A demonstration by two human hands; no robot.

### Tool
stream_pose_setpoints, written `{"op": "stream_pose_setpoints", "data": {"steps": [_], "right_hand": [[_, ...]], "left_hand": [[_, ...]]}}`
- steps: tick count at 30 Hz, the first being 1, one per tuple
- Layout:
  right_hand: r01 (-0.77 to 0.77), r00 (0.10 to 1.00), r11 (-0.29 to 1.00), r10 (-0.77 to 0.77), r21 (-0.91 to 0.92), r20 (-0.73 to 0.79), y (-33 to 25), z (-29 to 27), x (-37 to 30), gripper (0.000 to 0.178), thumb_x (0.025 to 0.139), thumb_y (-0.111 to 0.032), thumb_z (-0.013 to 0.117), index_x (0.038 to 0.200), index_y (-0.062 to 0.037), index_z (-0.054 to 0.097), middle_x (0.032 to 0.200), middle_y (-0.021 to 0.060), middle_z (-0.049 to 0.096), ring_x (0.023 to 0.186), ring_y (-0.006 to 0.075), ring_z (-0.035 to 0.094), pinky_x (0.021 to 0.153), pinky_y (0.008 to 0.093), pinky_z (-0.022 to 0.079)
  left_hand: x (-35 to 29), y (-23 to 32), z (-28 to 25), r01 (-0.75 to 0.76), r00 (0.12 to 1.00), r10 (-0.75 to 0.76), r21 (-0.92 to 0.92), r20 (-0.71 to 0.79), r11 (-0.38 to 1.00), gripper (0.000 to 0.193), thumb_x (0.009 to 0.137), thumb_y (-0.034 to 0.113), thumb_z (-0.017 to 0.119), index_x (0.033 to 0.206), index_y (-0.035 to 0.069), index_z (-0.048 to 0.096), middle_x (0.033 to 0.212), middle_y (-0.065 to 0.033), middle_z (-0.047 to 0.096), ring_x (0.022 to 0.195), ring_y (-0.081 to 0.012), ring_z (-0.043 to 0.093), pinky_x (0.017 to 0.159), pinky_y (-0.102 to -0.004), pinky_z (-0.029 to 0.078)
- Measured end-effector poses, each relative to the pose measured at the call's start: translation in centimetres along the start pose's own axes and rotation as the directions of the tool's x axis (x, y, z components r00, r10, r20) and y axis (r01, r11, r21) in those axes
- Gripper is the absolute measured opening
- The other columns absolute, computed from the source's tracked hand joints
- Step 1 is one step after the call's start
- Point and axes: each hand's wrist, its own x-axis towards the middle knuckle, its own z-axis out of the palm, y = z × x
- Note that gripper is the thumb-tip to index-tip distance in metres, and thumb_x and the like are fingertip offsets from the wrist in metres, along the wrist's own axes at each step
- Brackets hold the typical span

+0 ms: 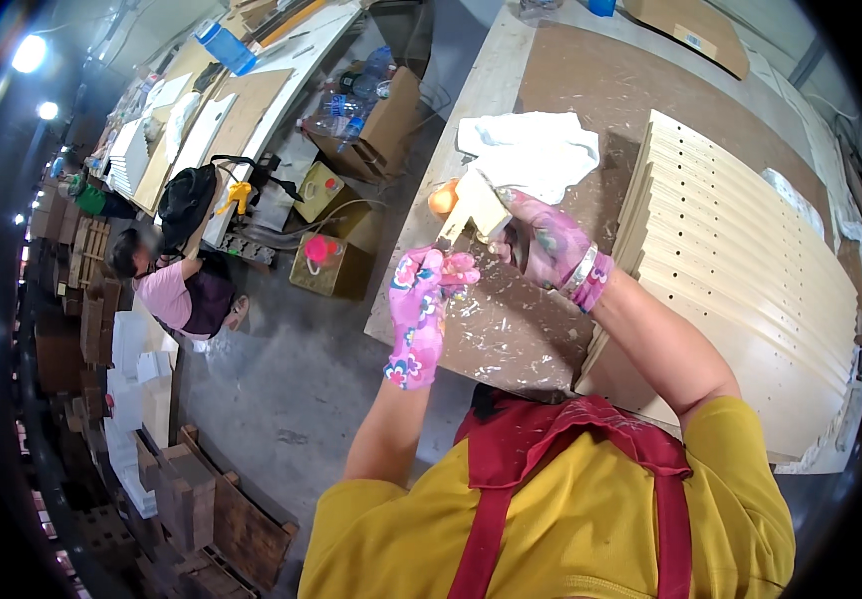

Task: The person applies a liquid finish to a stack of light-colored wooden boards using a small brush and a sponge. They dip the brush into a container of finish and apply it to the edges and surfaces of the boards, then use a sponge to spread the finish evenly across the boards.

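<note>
My right hand, in a pink flowered glove, grips a flat cream-coloured piece with angular edges above the worktable; its exact kind I cannot make out. A rounded orange thing shows beside that piece on the left. My left hand, gloved alike, is closed just below the piece's lower tip. Whatever its curled fingers hold is hidden or too small to name. A white cloth lies crumpled just beyond both hands. To the right, pale wooden boards with rows of dark holes overlap in a stack.
White flakes litter the brown tabletop. On the floor to the left stand a metal can with a red cap and a cardboard box of plastic bottles. Farther left, a seated person is beside another table with a black bag.
</note>
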Motion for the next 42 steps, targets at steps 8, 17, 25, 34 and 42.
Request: {"op": "stream_pose_setpoints", "data": {"steps": [8, 17, 25, 34, 42], "right_hand": [[0.033, 0.988, 0.999, -0.033, -0.005, -0.153, 0.7, 2.2, -0.1, 0.021, 0.101, -0.020, 0.045, 0.113, -0.0057, 0.054, 0.086, 0.0054, 0.062, 0.060, 0.0127, 0.055, 0.051, 0.0256, 0.045], [0.000, 0.984, 1.000, 0.002, 0.013, -0.178, 1.4, 2.3, 0.1, 0.024, 0.100, -0.023, 0.047, 0.115, -0.0051, 0.054, 0.086, 0.0047, 0.063, 0.064, 0.0118, 0.060, 0.050, 0.0244, 0.049], [-0.036, 0.979, 0.991, 0.061, 0.128, -0.196, 0.7, 1.4, 0.1, 0.026, 0.102, -0.022, 0.043, 0.118, -0.0044, 0.051, 0.086, 0.0109, 0.063, 0.057, 0.0183, 0.059, 0.049, 0.0285, 0.050], [0.007, 0.986, 0.980, 0.026, 0.197, -0.162, 0.6, 0.2, -0.3, 0.029, 0.101, -0.023, 0.044, 0.122, -0.0030, 0.048, 0.090, 0.0144, 0.063, 0.063, 0.0186, 0.061, 0.053, 0.0293, 0.053], [0.214, 0.935, 0.744, -0.344, -0.633, -0.089, -0.8, -0.4, 2.7, 0.037, 0.095, -0.026, 0.058, 0.119, 0.0018, 0.055, 0.098, 0.0110, 0.063, 0.081, 0.0176, 0.061, 0.074, 0.0292, 0.050]], "left_hand": [[0.1, -0.9, 0.8, -0.025, 1.000, 0.025, 0.009, -0.011, 1.000, 0.018, 0.096, 0.018, 0.054, 0.105, 0.002, 0.052, 0.092, -0.0174, 0.070, 0.073, -0.0234, 0.070, 0.061, -0.0287, 0.051], [2.9, -1.3, -0.4, -0.022, 0.992, 0.030, 0.068, -0.123, 0.997, 0.015, 0.095, 0.014, 0.056, 0.102, 0.001, 0.053, 0.086, -0.0166, 0.069, 0.068, -0.0229, 0.070, 0.060, -0.0289, 0.053], [6.2, -0.3, -3.9, -0.168, 0.977, 0.198, 0.288, -0.078, 0.943, 0.021, 0.094, 0.013, 0.058, 0.108, -0.002, 0.053, 0.085, -0.0163, 0.069, 0.067, -0.0227, 0.069, 0.062, -0.0277, 0.053], [7.7, 2.4, -4.3, -0.281, 0.925, 0.364, 0.847, 0.113, 0.451, 0.014, 0.090, 0.022, 0.061, 0.097, 0.010, 0.063, 0.080, -0.0111, 0.069, 0.071, -0.0252, 0.068, 0.065, -0.0360, 0.050], [8.8, 4.4, -1.9, -0.385, 0.857, 0.358, 0.922, 0.370, -0.030, 0.019, 0.084, 0.018, 0.062, 0.101, 0.010, 0.066, 0.086, -0.0129, 0.067, 0.080, -0.0322, 0.065, 0.070, -0.0354, 0.050]]}}
